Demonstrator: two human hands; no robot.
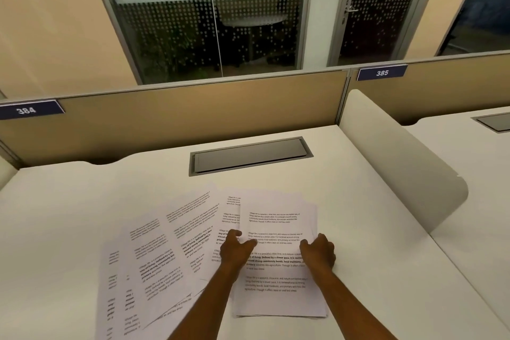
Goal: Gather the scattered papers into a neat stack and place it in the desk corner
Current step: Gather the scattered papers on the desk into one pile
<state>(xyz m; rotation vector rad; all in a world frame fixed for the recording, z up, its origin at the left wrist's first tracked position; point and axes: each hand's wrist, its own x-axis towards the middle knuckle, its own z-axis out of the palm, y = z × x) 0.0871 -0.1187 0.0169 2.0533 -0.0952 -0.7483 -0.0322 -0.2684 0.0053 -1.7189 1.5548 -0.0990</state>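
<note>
A partly squared stack of printed white papers (278,292) lies on the white desk (82,201), right of centre near the front edge. My left hand (236,250) grips the stack's left edge, thumb on the top sheet. At the right edge my right hand (320,252) presses against the stack with curled fingers. Several more printed sheets (162,251) fan out to the left, overlapping one another and tucked partly under the stack.
A grey cable hatch (249,156) is set into the desk behind the papers. A tan partition (193,113) closes the back, with labels 384 (26,110) and 385 (382,72). A rounded white divider (397,157) borders the right side.
</note>
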